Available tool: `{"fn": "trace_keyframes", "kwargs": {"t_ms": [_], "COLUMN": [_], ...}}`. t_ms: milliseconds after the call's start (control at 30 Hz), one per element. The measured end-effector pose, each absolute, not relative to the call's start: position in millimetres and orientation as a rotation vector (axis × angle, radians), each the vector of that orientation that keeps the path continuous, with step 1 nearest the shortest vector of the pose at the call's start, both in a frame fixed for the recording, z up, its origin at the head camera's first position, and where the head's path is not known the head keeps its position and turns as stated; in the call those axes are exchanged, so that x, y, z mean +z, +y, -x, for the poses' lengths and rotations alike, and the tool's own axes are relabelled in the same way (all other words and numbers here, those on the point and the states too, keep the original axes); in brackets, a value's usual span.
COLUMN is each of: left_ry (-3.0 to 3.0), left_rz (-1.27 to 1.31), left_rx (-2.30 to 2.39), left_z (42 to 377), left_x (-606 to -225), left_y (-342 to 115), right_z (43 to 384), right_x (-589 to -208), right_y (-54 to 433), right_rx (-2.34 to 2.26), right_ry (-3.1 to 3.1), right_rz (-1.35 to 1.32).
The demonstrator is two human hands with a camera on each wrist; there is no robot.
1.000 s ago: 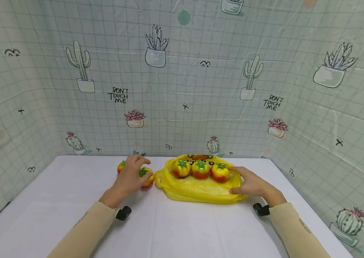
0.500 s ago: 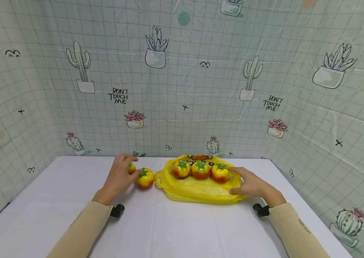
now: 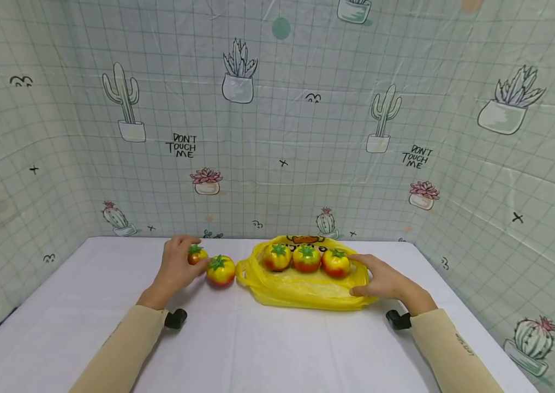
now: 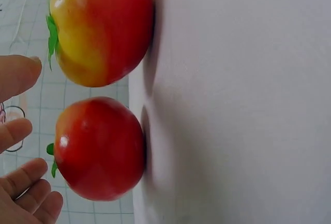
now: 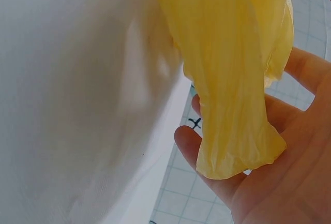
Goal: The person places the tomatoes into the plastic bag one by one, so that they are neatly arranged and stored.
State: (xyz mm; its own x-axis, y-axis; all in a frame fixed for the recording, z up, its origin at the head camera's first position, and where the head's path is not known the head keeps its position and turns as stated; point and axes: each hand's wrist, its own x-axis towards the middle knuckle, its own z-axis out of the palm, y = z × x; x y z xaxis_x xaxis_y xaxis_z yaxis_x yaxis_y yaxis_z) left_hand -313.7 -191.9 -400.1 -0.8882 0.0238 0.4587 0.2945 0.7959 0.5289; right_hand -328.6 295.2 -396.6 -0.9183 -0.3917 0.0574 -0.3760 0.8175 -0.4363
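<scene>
1. Plastic this thin asks for patience: the crumpled, translucent yellow bag (image 3: 306, 299) looks light and limp, likely to give wherever pushed, and is best taken by its edge or its looped handle (image 3: 241, 272).
2. Inside the bag's spread mouth stand three round, glossy red-and-yellow tomatoes (image 3: 306, 258) in a row, and they may well roll if the film is tugged.
3. Right hand (image 3: 386, 278) curves its fingers around the bag's right end, thumb set well apart; how firmly it grips, I cannot tell.
4. Left hand (image 3: 175, 267), well left of the bag, has its fingers spread and holds nothing.
5. Just left of the bag's handle rests a round, glossy yellow-and-red tomato (image 3: 220, 271); farther left from the bag, near that hand's fingers, sits a smaller, redder, shiny tomato (image 3: 197, 255).
6. Both loose ones seem light and stiff-skinned (their shine hints at moulded imitations), perhaps slippery; their widest girth, pinched from opposite sides, should hold better than the green leaves on top.
</scene>
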Motion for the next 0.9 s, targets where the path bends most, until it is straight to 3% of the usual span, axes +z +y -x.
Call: {"fn": "trace_keyframes", "kwargs": {"t_ms": [900], "left_ry": [-2.668], "left_rz": [0.116], "left_rx": [-1.022], "left_z": [313.5], "left_x": [-403.9], "left_y": [-200.3], "right_z": [328.8], "right_x": [-396.2], "right_y": [296.8], "right_rx": [-0.697], "right_ry": [2.965], "right_rz": [0.645]}}
